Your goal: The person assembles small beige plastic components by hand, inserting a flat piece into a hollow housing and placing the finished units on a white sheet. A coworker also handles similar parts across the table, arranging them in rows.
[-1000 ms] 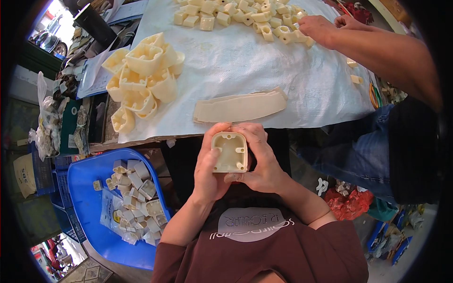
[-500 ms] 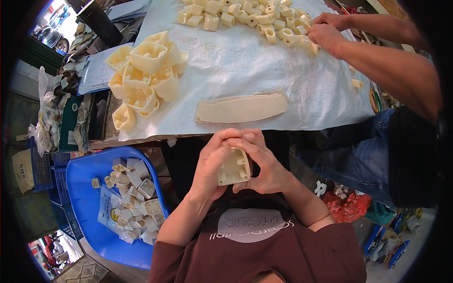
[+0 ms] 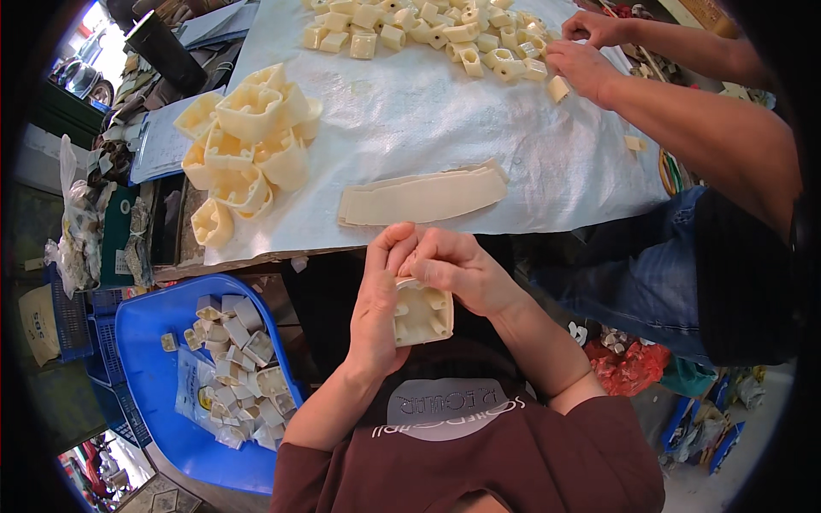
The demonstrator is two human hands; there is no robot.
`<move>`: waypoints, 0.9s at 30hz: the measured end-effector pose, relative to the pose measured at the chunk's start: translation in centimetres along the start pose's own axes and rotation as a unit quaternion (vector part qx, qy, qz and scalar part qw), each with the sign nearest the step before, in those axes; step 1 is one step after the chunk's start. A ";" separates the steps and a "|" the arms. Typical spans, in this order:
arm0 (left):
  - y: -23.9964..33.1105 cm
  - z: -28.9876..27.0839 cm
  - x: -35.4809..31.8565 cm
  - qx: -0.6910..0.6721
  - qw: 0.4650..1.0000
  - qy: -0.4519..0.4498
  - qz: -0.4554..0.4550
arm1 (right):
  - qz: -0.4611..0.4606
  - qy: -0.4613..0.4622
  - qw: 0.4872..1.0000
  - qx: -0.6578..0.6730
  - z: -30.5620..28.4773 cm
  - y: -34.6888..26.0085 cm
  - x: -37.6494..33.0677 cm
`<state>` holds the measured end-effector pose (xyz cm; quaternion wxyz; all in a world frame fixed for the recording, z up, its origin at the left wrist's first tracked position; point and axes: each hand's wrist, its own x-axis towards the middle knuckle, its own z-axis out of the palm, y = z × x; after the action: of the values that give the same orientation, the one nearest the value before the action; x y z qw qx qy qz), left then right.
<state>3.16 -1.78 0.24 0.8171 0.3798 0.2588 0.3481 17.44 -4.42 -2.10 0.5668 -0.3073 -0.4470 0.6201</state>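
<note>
Just beyond the maroon shirt (image 3: 479, 466), short of the bench (image 3: 410, 111), a cream housing (image 3: 424, 315) is held up, hollow, with stubby posts inside. Its open face looks up, its straight edge toward the shirt; covering fingers hide its long axis. The left hand (image 3: 378, 308)'s grip clasps its left wall; the right hand (image 3: 457, 267)'s bunches at the far rim, pinching or not I cannot tell. Half a second ago it wrapped the right wall, now bare.

The left hand (image 3: 377, 312) stands half-curled; the bent right hand (image 3: 466, 272) seems to touch it.
</note>
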 end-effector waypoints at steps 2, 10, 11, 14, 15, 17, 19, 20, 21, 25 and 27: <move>0.5 0.2 0.2 0.018 1.000 0.013 0.000 | -0.085 0.029 0.988 -0.124 0.7 -0.3 0.1; 0.9 -0.9 0.5 -0.035 0.998 0.052 -0.004 | -0.103 0.064 0.962 -0.245 2.8 0.5 -0.9; 1.0 -0.8 0.4 -0.054 0.997 0.061 -0.017 | -0.102 0.058 0.961 -0.251 2.9 0.6 -1.0; 1.2 -0.4 0.2 -0.111 0.989 0.081 -0.048 | -0.108 0.057 0.974 -0.189 3.1 1.0 -1.4; 1.0 -0.4 0.3 -0.129 0.987 0.082 -0.054 | -0.109 0.061 0.975 -0.183 3.1 1.0 -1.4; 0.7 -0.3 0.4 -0.153 0.983 0.080 -0.062 | -0.112 0.068 0.976 -0.172 3.0 0.8 -1.3; 0.5 0.1 0.4 -0.164 0.982 0.076 -0.064 | -0.118 0.088 0.970 -0.192 2.9 0.6 -1.4; 0.5 0.3 0.4 -0.160 0.983 0.070 -0.058 | -0.121 0.098 0.967 -0.202 2.9 0.6 -1.4; 0.5 0.5 0.3 -0.155 0.985 0.062 -0.053 | -0.127 0.104 0.968 -0.192 3.0 0.7 -1.4; -0.3 -0.6 -0.2 -0.120 0.993 0.001 -0.013 | -0.057 0.107 0.981 -0.150 2.6 -0.1 -1.5; 0.3 -0.8 0.0 -0.155 0.988 -0.004 -0.008 | -0.088 0.091 0.959 -0.255 2.4 -0.9 -1.1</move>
<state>2.49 -1.24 0.00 0.8700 0.2473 0.2017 0.3759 15.86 -6.00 -0.42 0.5603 -0.4559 -0.5623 0.4025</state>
